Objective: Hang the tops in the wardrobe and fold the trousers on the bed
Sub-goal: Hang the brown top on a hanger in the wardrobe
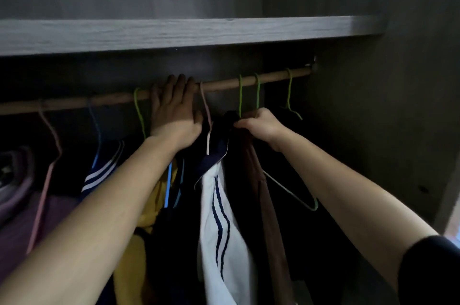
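Pinching a dark garment (227, 119), right hand (258, 125); left hand (174, 115) flat on rail (273, 79), fingertips (179, 79) shadowed

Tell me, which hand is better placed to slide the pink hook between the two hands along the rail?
Probably the left hand: its fingers rest against the rail, right beside the pink hook. The right hand is lower and busy, pinching a dark garment under the green hooks.
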The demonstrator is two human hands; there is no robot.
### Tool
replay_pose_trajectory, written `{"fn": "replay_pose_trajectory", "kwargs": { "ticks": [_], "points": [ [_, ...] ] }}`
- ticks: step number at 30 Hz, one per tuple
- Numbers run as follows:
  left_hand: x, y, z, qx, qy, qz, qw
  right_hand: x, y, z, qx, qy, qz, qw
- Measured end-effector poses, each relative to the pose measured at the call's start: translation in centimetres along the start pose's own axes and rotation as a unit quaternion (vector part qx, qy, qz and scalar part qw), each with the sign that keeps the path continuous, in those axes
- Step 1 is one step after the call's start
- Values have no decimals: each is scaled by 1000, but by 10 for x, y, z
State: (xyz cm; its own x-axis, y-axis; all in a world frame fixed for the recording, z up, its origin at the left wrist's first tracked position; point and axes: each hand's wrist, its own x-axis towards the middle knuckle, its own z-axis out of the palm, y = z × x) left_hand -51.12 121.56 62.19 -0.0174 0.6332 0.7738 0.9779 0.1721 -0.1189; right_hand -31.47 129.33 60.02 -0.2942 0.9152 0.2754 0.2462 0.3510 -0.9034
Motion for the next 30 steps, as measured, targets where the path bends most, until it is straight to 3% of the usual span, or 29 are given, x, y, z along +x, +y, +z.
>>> {"fn": "replay_pose_trajectory", "kwargs": {
  "ticks": [8, 13, 17, 22, 26, 30],
  "points": [
    [4, -1, -11, -25, -49, -6, 998, -18, 16, 0, -75, 63, -26, 995],
    [-7, 0, -26, -112, -63, -12, 992, -77, 11, -12, -177, 57, -63, 981],
    [-70, 23, -38, -167, -50, -29, 984, -141, 27, -20, -237, 67, -94, 965],
    [-173, 52, -44, -194, -18, 31, 980, -231, 82, -21, -270, 130, -68, 952],
    [-229, 90, -42, -216, -79, 50, 972, -302, 123, -10, -333, 153, -27, 930],
    [-279, 124, -38, -172, -126, 83, 974, -361, 148, -15, -435, 189, -25, 880]
  ]
}}
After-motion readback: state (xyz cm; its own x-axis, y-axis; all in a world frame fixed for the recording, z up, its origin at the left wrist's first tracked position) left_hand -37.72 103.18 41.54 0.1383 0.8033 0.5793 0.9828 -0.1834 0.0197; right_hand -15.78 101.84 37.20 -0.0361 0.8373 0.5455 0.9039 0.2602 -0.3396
